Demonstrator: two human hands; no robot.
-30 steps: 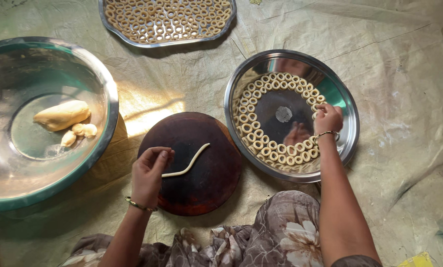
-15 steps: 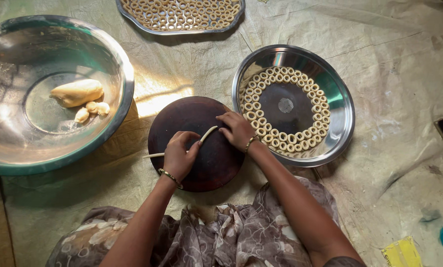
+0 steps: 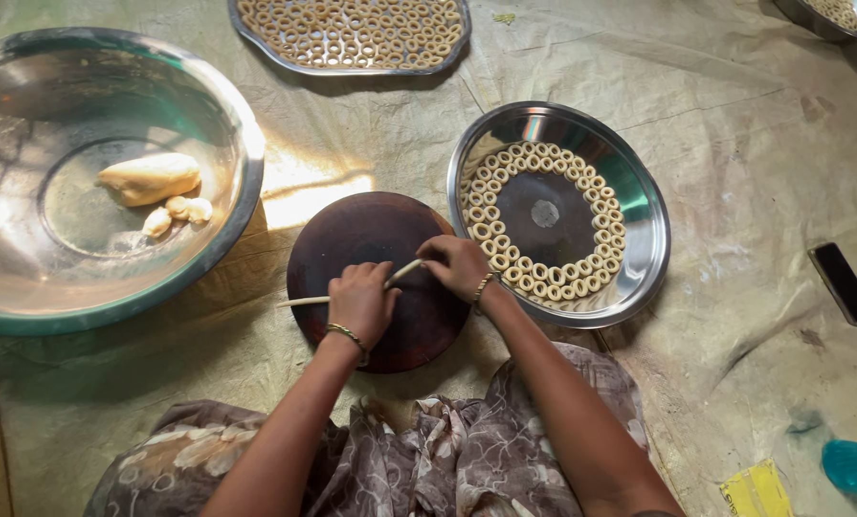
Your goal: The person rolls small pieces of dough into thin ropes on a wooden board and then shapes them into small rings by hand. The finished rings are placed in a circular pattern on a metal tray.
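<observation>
A thin pale dough rope lies across a round dark wooden board on the floor cloth. My left hand rests on the rope's middle, its left end sticking out past the board's edge. My right hand pinches the rope's right end near the board's right rim. Just right of the board stands a round steel plate with several small dough rings arranged in circles around its flat centre.
A large steel bowl at the left holds a dough lump and small pieces. A tray of rings lies at the back. A phone lies at the right; yellow and teal items sit bottom right.
My right hand left the ring plate and came to the board, taking the rope's right end. My left hand settled over the rope's middle. The camera view shifted.
</observation>
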